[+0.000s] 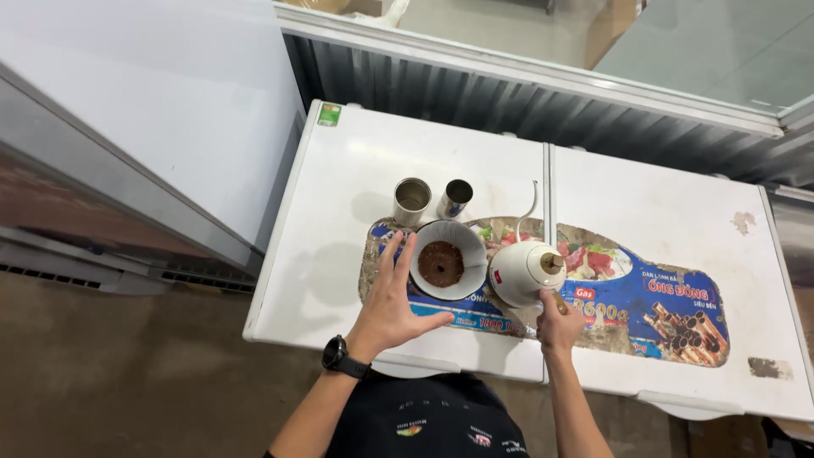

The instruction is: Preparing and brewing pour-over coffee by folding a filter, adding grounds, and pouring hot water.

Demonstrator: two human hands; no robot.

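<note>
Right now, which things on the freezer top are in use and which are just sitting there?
In use:
- white gooseneck kettle, handle gripped by right hand
- paper-filter dripper with wet coffee grounds, left hand open beside it

Lying about:
- taller metal cup
- smaller metal cup
- worn sticker on the lid

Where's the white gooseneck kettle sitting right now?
In the head view, the white kettle stands on the white freezer lid, just right of the filter dripper holding coffee grounds, with the right hand on its handle.
</note>
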